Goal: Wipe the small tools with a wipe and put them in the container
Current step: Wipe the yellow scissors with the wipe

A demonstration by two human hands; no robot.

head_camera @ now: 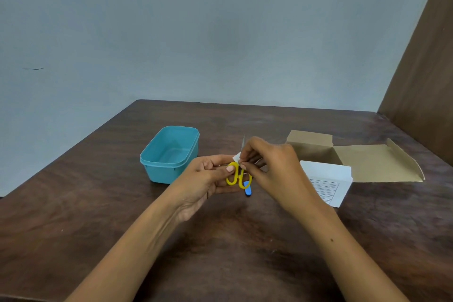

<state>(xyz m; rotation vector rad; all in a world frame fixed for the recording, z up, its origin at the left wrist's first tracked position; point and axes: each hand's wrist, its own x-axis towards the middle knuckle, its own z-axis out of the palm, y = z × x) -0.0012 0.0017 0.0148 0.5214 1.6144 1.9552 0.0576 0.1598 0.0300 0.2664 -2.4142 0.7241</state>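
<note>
The left hand (208, 176) grips one pair of scissors (237, 175) by its yellow loops, blade pointing away toward the wall, while the right hand (272, 167) pinches one white wipe (237, 156) around the blade. One empty tub (169, 153) sits on the tabletop (98, 216) just left of the hands — nearer the left, so I judge that hand makes the drop. One blue tool (247, 191) lies just beneath the scissors; one open box (355, 162) stands right of the hands.
</note>
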